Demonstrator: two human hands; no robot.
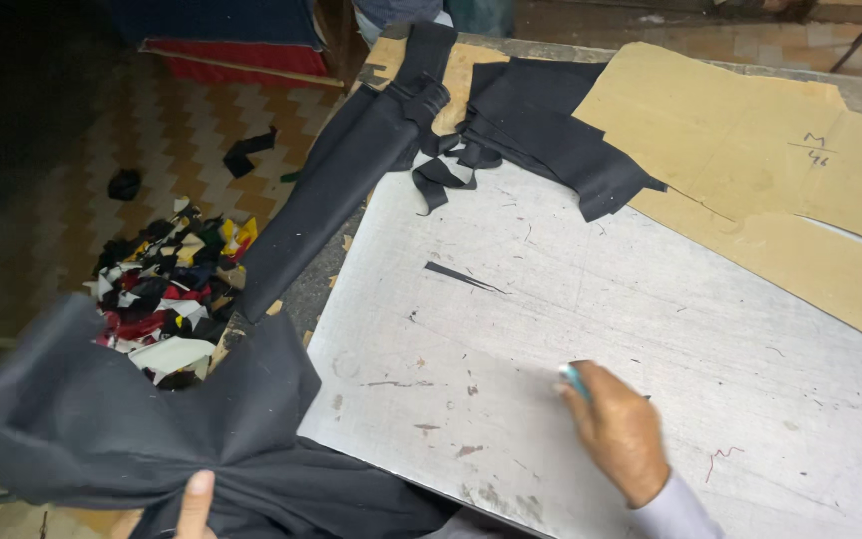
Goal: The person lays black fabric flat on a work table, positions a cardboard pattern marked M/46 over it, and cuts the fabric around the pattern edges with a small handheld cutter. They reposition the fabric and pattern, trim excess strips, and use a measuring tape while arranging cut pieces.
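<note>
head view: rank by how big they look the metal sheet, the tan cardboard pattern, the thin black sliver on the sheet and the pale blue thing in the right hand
1. metal sheet
2. tan cardboard pattern, partly cut off by the frame
3. thin black sliver
4. pale blue thing, mostly hidden in the right hand, so its rank against the sliver is unsure

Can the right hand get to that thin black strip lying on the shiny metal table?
Probably yes. The right hand rests on the metal sheet, holding a small blue thing, and only bare metal lies between it and the thin black strip. It would need a forward stretch.
</note>
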